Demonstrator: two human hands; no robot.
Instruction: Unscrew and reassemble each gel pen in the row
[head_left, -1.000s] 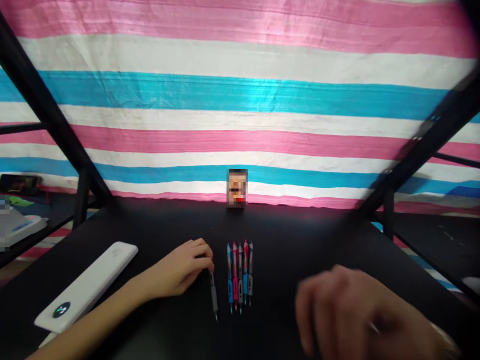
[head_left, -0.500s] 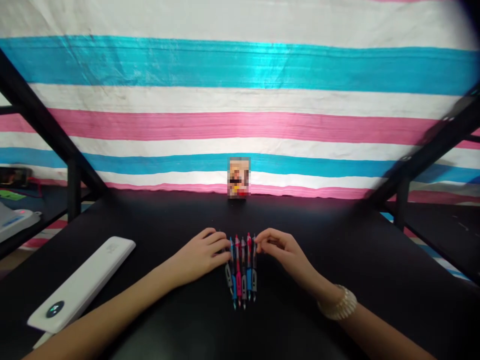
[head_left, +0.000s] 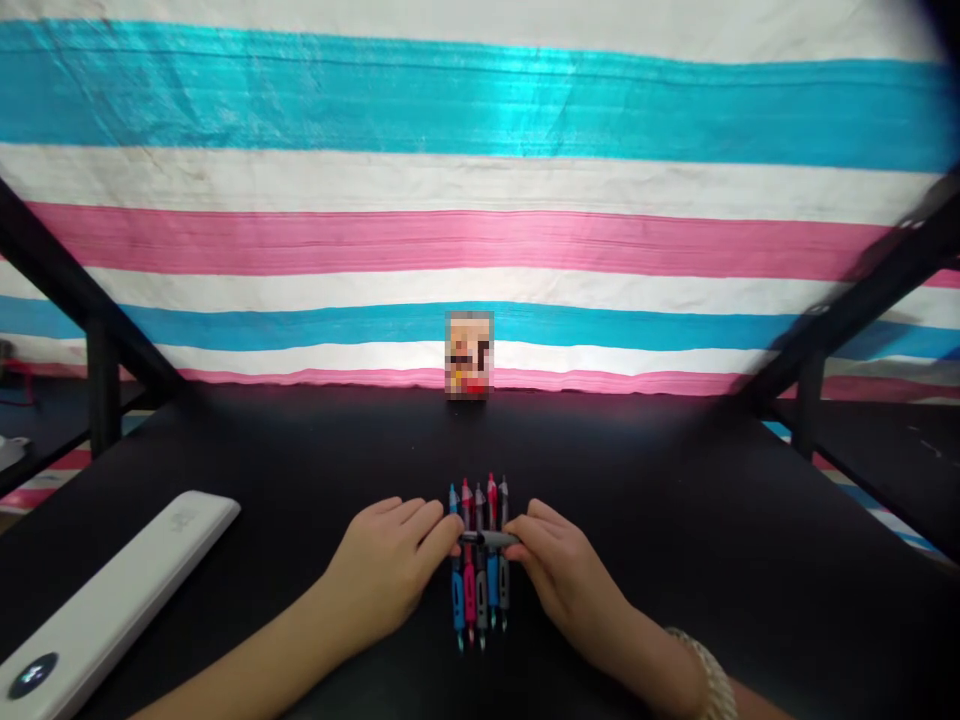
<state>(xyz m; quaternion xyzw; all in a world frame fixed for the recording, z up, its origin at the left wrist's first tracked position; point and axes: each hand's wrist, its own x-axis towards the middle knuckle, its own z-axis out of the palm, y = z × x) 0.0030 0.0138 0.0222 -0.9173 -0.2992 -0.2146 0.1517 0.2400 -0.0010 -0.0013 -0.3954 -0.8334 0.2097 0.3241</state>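
Pinched by the left hand (head_left: pixel 391 562) at its nine-o'clock end and the right hand (head_left: pixel 561 566) at three, the grey pen (head_left: pixel 493 538) crossed over the row of five pens (head_left: pixel 481 595), which a slipping grip could have scattered.

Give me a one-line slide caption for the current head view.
Left hand and right hand hold a gray-gripped pen crosswise over five click pens on a black table.

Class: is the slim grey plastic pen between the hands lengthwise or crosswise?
Crosswise: the grey pen runs from left hand to right hand across five lengthwise pens with blue, pink and grey grips.
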